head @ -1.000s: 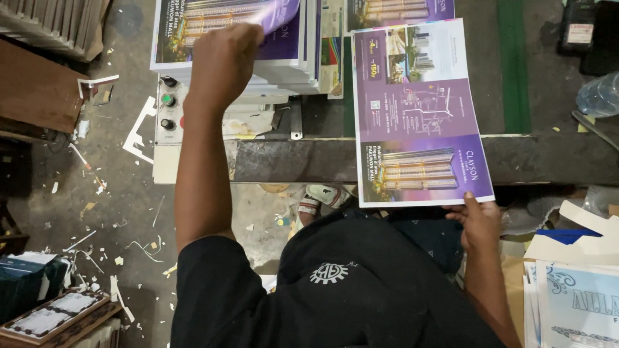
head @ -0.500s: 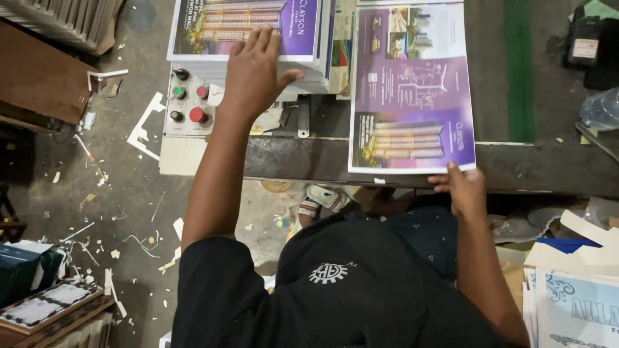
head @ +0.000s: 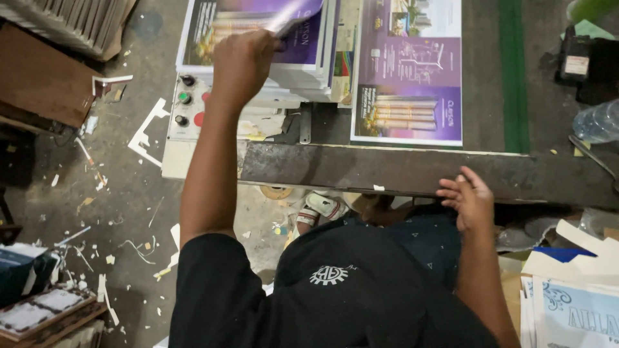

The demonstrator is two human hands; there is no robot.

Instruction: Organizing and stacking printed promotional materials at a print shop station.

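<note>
Sheet in hand: left hand [head: 244, 64] pinches the lifted corner of the top printed sheet [head: 298, 13] on the stack of sheets [head: 258, 45], at 11 o'clock in the view; the corner curls up and blurs.
Handling: thin glossy paper, judged light, limp and slippery; it bends rather than lifts flat, and creases easily. A corner or short edge looks the best hold, with fingers spread underneath once it is free.
Second sheet: a purple sheet [head: 407, 71] lies flat on the table [head: 490, 77] at 1 o'clock, just beside the stack, its lower edge near the dark metal bar [head: 387, 171].
Right hand [head: 471, 200]: empty, fingers loosely curled, resting at the bar's near edge at 4 o'clock.
Edges: control panel [head: 187, 109] with buttons sits just below the stack; green strip [head: 512, 77] runs along the table right of the flat sheet.
Room: bare table between flat sheet and strip; bottle [head: 596, 122] farther right; scraps on floor [head: 97, 193] at 8 o'clock.
</note>
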